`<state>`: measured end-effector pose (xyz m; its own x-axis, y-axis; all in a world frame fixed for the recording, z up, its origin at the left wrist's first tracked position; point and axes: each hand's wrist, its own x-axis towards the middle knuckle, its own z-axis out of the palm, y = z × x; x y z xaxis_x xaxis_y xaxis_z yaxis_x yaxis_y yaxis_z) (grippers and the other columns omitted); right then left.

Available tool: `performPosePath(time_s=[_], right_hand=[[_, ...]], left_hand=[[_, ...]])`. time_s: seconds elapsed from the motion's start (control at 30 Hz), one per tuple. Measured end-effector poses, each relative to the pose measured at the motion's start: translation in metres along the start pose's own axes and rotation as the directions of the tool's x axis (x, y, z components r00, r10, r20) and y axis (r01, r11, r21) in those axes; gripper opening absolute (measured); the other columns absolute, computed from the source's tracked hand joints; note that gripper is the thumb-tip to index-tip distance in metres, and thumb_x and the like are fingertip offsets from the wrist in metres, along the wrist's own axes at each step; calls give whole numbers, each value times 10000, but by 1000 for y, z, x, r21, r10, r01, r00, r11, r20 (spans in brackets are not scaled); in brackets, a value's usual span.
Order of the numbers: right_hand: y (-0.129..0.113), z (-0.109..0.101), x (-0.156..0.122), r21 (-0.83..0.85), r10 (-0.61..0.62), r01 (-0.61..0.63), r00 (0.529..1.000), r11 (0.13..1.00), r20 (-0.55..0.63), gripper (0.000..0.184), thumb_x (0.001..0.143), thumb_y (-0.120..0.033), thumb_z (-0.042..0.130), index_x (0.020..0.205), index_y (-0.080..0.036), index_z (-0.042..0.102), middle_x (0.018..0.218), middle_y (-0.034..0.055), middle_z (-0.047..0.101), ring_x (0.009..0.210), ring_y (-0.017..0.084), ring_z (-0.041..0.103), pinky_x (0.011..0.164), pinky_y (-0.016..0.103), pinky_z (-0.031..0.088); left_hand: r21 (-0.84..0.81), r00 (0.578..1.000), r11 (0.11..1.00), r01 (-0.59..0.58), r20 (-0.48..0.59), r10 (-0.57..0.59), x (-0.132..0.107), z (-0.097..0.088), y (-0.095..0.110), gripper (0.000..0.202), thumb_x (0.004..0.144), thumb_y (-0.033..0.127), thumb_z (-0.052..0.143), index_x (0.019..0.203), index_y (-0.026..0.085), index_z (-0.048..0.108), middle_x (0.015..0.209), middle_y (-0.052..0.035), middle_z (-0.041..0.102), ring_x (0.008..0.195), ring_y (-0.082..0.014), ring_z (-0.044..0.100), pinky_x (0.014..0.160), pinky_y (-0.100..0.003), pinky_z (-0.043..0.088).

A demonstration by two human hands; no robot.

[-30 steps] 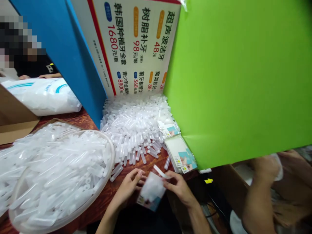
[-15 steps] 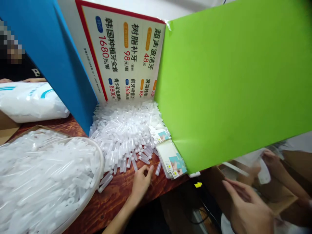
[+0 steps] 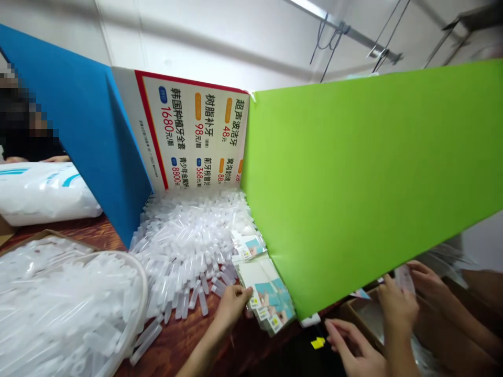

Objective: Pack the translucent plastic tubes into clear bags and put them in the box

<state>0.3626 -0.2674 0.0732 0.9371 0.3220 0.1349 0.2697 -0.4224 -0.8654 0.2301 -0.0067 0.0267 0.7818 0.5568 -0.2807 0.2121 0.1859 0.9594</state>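
My left hand [image 3: 234, 305] has its thumb and fingers closed on the left edge of a flat card packet [image 3: 251, 275] at the near end of a stack. Each packet shows a blue-green picture and a small yellow label. Behind and left of that hand lies a heap of small clear plastic tubes [image 3: 188, 235], some loose at its near edge. My right hand [image 3: 351, 345] is low at the right, beyond the table edge, fingers loosely apart, with nothing visible in it. A yellow tag [image 3: 318, 343] hangs just left of it.
A white basin [image 3: 143, 293] heaped with tubes stands at left on the dark wooden table [image 3: 168, 345]. Blue [image 3: 86, 125], printed and green [image 3: 369, 178] boards wall in the heap. A co-worker's hands [image 3: 401, 303] handle a clear piece at right. A white bag [image 3: 47, 191] lies far left.
My left hand has moved right from beside the loose tubes to the packets, where another yellow label now shows. My right hand has moved left. The view has tilted up.
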Motion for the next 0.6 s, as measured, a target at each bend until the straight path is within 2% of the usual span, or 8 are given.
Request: performPosePath(time_s=[0.07,0.17,0.23,0.3,0.37,0.47,0.53,0.6], right_hand=[[-22,16,-2,-8,-68,72,971,997,230,437,786,-646,676,850,-218,734,668,31,718,596,217,675,596,281,552],[-53,42,-8,-35,-145,200,811,979,566,325,901,-518,611,827,-222,722,624,7,685,594,201,657,601,275,528],[-64,61,-16,-49,-220,333,720,942,658,253,950,-402,572,825,-229,708,711,18,717,684,210,682,665,289,538],[-63,80,-26,-61,-357,501,691,863,629,210,971,-311,537,895,-235,717,931,60,757,894,241,706,803,332,555],[-51,98,-34,-117,-523,681,650,723,551,226,978,-278,527,1099,-259,717,1210,92,718,1150,285,648,982,422,510],[-22,116,-34,-287,-658,820,569,495,493,444,974,-344,565,1416,-302,555,1456,96,584,1337,344,524,1091,553,407],[-4,122,-29,-387,-660,806,590,447,466,503,996,-401,527,1483,-288,479,1500,107,540,1361,356,500,1085,572,400],[6,123,-24,-456,-639,751,653,477,407,497,1019,-457,463,1473,-255,490,1521,127,510,1373,360,484,1080,576,403]], left_hand=[[64,1000,998,6,6,-6,-5,-8,4,513,811,644,610,529,217,570,438,-21,529,455,-198,489,553,-293,338],[166,996,985,-43,-76,56,-13,-24,13,464,818,537,671,502,221,549,507,-44,563,592,-233,578,648,-300,368],[205,989,976,-78,-108,102,-20,-38,19,443,822,511,674,512,216,561,546,-41,570,636,-233,572,680,-299,356],[217,986,971,-98,-110,124,-32,-55,24,452,834,548,642,545,203,607,565,-35,584,623,-222,541,666,-295,350],[202,987,974,-105,-101,127,-50,-75,25,498,847,617,593,618,182,669,620,-41,638,639,-220,541,650,-288,370],[131,992,989,-70,-93,82,-82,-104,18,592,872,692,518,747,157,736,719,-55,710,687,-228,584,659,-282,425],[60,994,998,-28,-99,34,-102,-119,9,584,876,690,536,792,157,759,761,-54,733,723,-231,608,689,-280,448],[20,992,1000,11,-124,-9,-118,-130,-2,571,859,693,572,789,161,767,773,-50,739,743,-234,618,699,-278,456]])
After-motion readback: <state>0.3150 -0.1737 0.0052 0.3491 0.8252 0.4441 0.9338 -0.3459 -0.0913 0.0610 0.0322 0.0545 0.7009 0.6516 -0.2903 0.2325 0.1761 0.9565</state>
